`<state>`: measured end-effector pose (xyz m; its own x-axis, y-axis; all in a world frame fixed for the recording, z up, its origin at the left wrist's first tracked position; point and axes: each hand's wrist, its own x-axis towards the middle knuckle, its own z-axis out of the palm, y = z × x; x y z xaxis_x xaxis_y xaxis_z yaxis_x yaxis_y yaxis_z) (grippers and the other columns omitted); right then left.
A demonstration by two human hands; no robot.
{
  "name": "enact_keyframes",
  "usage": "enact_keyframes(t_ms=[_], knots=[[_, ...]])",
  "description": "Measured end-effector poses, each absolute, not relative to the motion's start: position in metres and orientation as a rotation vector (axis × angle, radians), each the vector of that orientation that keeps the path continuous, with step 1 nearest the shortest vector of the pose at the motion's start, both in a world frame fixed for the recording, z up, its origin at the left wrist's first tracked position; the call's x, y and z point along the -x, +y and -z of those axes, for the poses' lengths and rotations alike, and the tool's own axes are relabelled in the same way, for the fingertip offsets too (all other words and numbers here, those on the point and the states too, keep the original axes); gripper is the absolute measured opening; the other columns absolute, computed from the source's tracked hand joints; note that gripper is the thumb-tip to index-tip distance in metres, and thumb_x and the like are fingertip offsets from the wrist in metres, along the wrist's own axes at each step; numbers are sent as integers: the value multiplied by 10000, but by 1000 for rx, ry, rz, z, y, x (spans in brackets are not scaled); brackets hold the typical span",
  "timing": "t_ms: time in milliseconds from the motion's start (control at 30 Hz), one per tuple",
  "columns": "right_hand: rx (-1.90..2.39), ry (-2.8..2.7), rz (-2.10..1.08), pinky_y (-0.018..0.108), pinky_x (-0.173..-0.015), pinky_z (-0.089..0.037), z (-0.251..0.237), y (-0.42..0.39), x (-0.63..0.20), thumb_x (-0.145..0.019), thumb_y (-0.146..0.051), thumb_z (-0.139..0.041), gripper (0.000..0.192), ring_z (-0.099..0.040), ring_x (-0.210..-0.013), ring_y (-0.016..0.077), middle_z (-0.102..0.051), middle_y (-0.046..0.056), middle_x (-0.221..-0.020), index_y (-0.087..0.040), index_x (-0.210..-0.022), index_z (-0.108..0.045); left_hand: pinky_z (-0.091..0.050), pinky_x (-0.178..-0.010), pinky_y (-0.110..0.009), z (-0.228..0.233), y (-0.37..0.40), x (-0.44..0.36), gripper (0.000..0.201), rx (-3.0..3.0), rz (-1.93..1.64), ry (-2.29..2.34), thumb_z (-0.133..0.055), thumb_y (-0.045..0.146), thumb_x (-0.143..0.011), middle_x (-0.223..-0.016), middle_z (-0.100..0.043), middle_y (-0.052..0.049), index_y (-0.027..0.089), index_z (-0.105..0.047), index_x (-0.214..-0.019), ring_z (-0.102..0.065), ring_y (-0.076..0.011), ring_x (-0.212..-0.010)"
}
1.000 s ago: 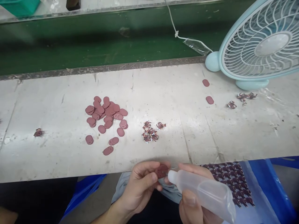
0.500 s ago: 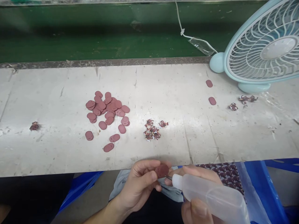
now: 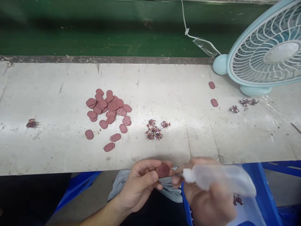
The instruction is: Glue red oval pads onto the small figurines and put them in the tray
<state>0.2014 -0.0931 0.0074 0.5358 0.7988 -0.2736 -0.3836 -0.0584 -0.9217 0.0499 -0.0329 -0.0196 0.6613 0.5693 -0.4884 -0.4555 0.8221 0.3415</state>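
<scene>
Between the thumb and fingers of my left hand (image 3: pixel 142 182) is a reddish-brown oval disc (image 3: pixel 163 170) with small holes near one end, held just off the table's front edge. My right hand (image 3: pixel 207 197), blurred by motion, is closed around a translucent squeeze bottle (image 3: pixel 223 179). The bottle lies almost level, its white cap and thin metal tip pointing left, to the right of the disc. On the table beyond my hands sit a small cluster of brown-and-white figurines (image 3: pixel 154 133) and a loose pile of similar oval discs (image 3: pixel 109 106).
A light-blue fan (image 3: pixel 254 89) stands at the table's right. Near it lie two more discs and several small brown pieces (image 3: pixel 246 102). One brown piece (image 3: pixel 31 123) sits far left. A blue crate (image 3: pixel 265 188) with brown pieces is below the table edge, right.
My right hand has drawn the bottle to the right, away from the disc, and levelled it. My left hand keeps the disc in nearly the same place.
</scene>
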Motion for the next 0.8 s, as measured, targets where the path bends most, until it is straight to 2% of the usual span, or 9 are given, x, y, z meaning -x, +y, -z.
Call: enact_keyframes(t_ms=[167, 267, 367, 433, 500, 567, 633, 733, 800], knots=[[607, 220, -1386, -5, -349, -408, 8, -54, -253, -978, -496, -593, 401, -596, -492, 31, -563, -51, -615, -107, -1048, -660, -573, -675, -136, 20, -31, -47, 161, -200, -599, 599, -787, 199, -858, -1183, -773, -102, 263, -797, -1005, -753, -238, -1057], [365, 262, -1385, -76, -351, -319, 20, -50, -264, -992, -557, -542, 471, -584, -518, -7, -559, -53, -660, -100, -1079, -616, -578, -684, -141, 22, -29, -43, 155, -201, -609, 607, -778, 202, -866, -1189, -769, -112, 256, -796, -1010, -751, -238, -1064], [605, -41, -1319, -2, -236, -225, 15, -54, -256, -929, -728, -484, 609, -434, -392, 13, -473, -79, -618, -154, -1049, -649, -580, -694, -142, 24, -28, -37, 160, -198, -615, 619, -760, 199, -881, -1209, -760, -119, 249, -792, -1029, -747, -237, -1074], [1004, -392, -1237, 93, -208, -233, 7, -53, -246, -942, -715, -471, 545, -352, -332, 44, -432, -92, -568, -213, -991, -679, -580, -695, -144, 25, -28, -33, 166, -194, -624, 624, -760, 198, -881, -1216, -757, -123, 243, -791, -1037, -745, -241, -1076], [1454, -774, -1054, 172, -312, -384, 0, -46, -238, -983, -555, -542, 349, -446, -375, 79, -510, -73, -577, -246, -990, -704, -581, -691, -148, 24, -27, -29, 167, -190, -630, 637, -772, 199, -870, -1213, -758, -126, 239, -793, -1030, -746, -244, -1072], [1811, -1080, -798, 269, -549, -517, -2, -31, -233, -975, -410, -610, 209, -606, -561, 136, -643, -21, -690, -246, -1039, -722, -580, -682, -149, 23, -27, -27, 164, -185, -635, 648, -784, 202, -859, -1203, -761, -127, 238, -796, -1019, -749, -243, -1060], [2050, -1272, -590, 358, -693, -503, 0, -12, -232, -968, -414, -609, 228, -648, -693, 195, -695, 26, -758, -221, -982, -730, -580, -679, -150, 21, -26, -25, 163, -181, -641, 656, -790, 206, -854, -1200, -762, -129, 237, -797, -1014, -749, -240, -1058], [2204, -1332, -508, 396, -660, -438, 7, 14, -235, -943, -462, -618, 302, -628, -661, 248, -679, 49, -673, -193, -821, -678, -578, -677, -150, 20, -26, -23, 163, -174, -655, 672, -798, 213, -847, -1197, -763, -130, 237, -797, -1009, -747, -233, -1056], [2243, -1390, -485, 399, -653, -428, 8, 25, -237, -911, -426, -652, 257, -630, -666, 267, -688, 63, -688, -179, -841, -668, -575, -669, -150, 20, -26, -22, 164, -166, -659, 684, -805, 217, -840, -1191, -765, -128, 234, -798, -1003, -748, -231, -1051]])
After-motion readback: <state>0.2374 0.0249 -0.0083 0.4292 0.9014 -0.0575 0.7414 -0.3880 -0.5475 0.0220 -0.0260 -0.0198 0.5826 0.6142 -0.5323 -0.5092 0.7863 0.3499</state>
